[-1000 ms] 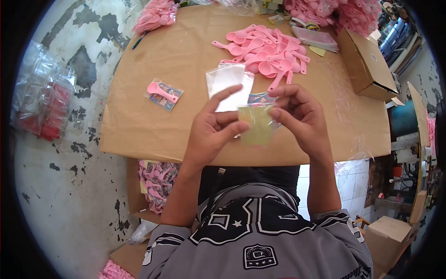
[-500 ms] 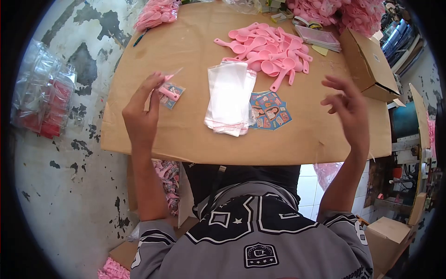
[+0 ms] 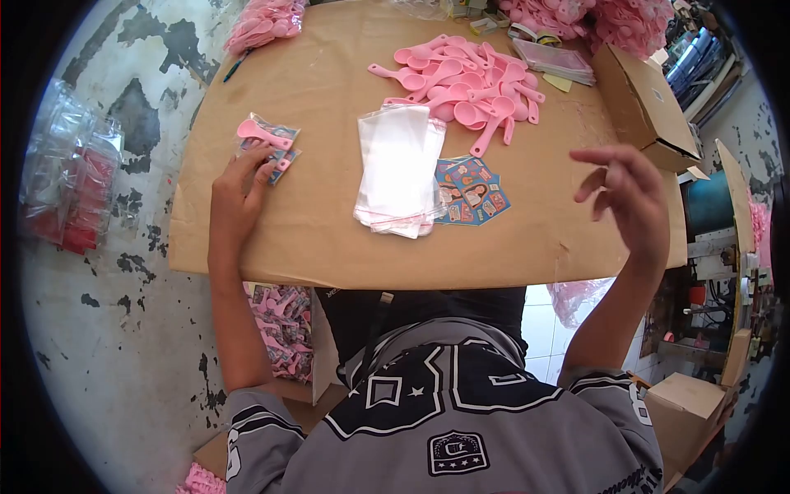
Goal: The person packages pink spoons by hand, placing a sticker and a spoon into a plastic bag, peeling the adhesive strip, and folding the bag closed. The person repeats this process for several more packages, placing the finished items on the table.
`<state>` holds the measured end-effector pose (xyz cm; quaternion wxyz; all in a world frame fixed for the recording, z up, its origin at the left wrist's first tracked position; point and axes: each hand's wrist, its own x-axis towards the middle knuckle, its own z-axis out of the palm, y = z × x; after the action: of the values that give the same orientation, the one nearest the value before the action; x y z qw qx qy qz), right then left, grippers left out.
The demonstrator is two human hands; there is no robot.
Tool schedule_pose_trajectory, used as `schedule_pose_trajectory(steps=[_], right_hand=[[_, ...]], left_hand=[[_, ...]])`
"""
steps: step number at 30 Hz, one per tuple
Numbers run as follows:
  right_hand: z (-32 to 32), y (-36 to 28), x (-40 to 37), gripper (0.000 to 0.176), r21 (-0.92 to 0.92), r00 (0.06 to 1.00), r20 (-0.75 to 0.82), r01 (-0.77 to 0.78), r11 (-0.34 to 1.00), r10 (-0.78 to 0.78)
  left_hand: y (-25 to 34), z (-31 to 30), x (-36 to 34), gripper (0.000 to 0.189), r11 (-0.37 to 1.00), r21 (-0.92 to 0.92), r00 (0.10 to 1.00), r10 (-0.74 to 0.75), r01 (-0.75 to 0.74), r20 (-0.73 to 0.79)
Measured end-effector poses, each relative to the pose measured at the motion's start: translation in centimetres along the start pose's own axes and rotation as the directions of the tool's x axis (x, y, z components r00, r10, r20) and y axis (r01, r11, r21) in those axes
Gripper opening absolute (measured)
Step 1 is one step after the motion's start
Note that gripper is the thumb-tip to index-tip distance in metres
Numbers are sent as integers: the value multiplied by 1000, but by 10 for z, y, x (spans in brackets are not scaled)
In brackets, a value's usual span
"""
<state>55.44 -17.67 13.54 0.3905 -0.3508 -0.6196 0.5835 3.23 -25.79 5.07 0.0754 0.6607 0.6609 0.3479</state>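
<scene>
"Where are the packets in relation to the left hand [image 3: 234, 196]?"

"At its fingertips, on the left part of the brown-covered table [image 3: 329, 255]. The upper packet [image 3: 270, 137] lies just beyond the fingers; the lower packet [image 3: 284, 165] is right beside the thumb, partly overlapped by the first."

"Are the fingers gripping one?"

"The thumb and index finger stand a narrow way apart, with the index fingertip against the packets. Whether they pinch any film, I cannot tell."

"And the right hand [image 3: 634, 198]?"

"Over the right side of the table, well apart from the packets, its fingers half curled and loosely parted."

"Count things for me."

"Two packets, each with one pink measuring spoon over a patterned card. One stack of clear plastic bags [image 3: 395, 165] in the middle; its bags overlap too closely to number. Just right of it, partly under its edge, are blue printed cards [image 3: 481, 198], at least two."

"The loose spoons?"

"One heap of pink measuring spoons [image 3: 465, 82] beyond the cards, too tangled to count."

"What else lies on the table?"

"One pen [image 3: 237, 66] at the far left, near one bag of pink spoons [image 3: 267, 25]. On the right stands one cardboard box [image 3: 646, 103], with a pile of flat plastic sleeves [image 3: 553, 62] near it."
</scene>
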Motion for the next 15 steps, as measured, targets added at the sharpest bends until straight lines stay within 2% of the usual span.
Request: schedule_pose_trajectory(steps=[1, 2, 3, 4, 5, 6, 7, 8, 10, 12, 14, 15], right_hand=[[-9, 5, 1, 34, -555, 983, -176, -60, 830, -46], [-15, 19, 4, 34, -901, 940, -290, -204, 382, -181], [-23, 35, 4, 33, -907, 885, -305, -383, -174, -352], [-31, 38, 2, 33, -905, 857, -302, -395, -155, -418], [-35, 36, 1, 33, -887, 817, -460, -407, 217, -348], [-9, 9, 5, 33, -737, 792, -573, -386, 556, -211], [12, -2, 6, 33, -462, 772, -636, -355, 813, -25], [19, 9, 7, 31, -632, 805, -579, -341, 696, -131], [29, 40, 15, 30, -887, 859, -397, -269, 375, -323], [61, 55, 16, 30, -800, 931, -340, -215, 561, -128], [92, 74, 11, 38, -829, 957, -270, -177, 530, -102], [104, 80, 8, 41, -860, 958, -251, -153, 487, -141]], left_hand=[[6, 1, 1, 26, 999, -4, 997, 39, -39, -62], [17, 3, 1, 25, 997, -5, 989, 78, -80, -128], [28, 6, 1, 24, 993, -4, 975, 117, -120, -190], [38, 8, 0, 22, 996, -40, 978, 69, -79, -199], [49, 11, -4, 21, 997, -75, 977, 13, -30, -211], [59, 18, -10, 22, 994, -109, 975, -54, 31, -216], [67, 27, -14, 26, 988, -124, 985, -104, 87, -134], [75, 36, -14, 29, 982, -131, 988, -143, 135, -56], [93, 53, -9, 35, 975, -110, 979, -187, 195, 80], [106, 68, -5, 36, 970, -60, 954, -217, 234, 206], [109, 78, -2, 37, 972, -15, 963, -230, 234, 143], [109, 82, -1, 38, 973, 8, 966, -232, 233, 115]])
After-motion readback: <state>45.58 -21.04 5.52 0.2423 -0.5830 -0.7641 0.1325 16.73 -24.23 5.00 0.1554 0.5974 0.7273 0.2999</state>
